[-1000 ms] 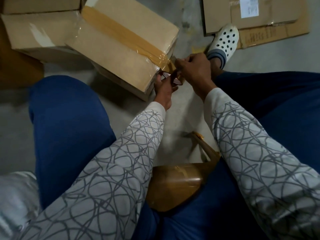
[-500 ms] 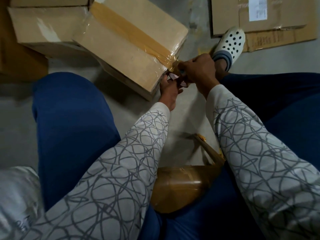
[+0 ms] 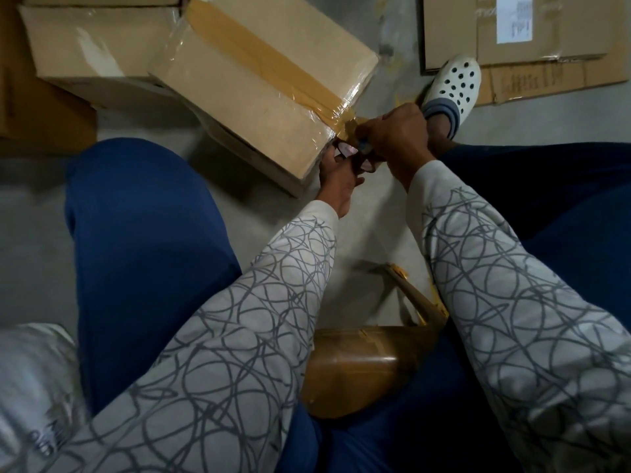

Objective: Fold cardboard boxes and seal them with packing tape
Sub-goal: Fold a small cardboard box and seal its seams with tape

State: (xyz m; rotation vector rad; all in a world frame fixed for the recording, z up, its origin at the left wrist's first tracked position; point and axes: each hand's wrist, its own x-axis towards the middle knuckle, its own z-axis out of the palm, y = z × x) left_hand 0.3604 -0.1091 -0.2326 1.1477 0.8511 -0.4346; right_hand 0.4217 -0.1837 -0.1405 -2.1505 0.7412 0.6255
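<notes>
A closed cardboard box (image 3: 239,107) lies tilted on the floor, with a strip of brown packing tape (image 3: 252,59) running along its top seam to the near corner. At that corner my right hand (image 3: 397,136) pinches the loose tape end. My left hand (image 3: 338,180) sits just below it and grips dark-handled scissors (image 3: 353,158), which point at the tape by the corner. The blades are hidden behind my fingers. A brown tape roll (image 3: 358,367) rests in my lap, a twisted length of tape (image 3: 416,302) rising from it.
A second cardboard box (image 3: 95,52) stands behind the taped one at the upper left. Flattened cardboard sheets (image 3: 553,39) lie on the floor at the upper right. My foot in a white perforated clog (image 3: 454,81) rests beside my right hand. Blue trouser legs flank the hands.
Both hands stay at the box corner. The scissors have closed in on the tape end held by my right hand. The view has drifted slightly.
</notes>
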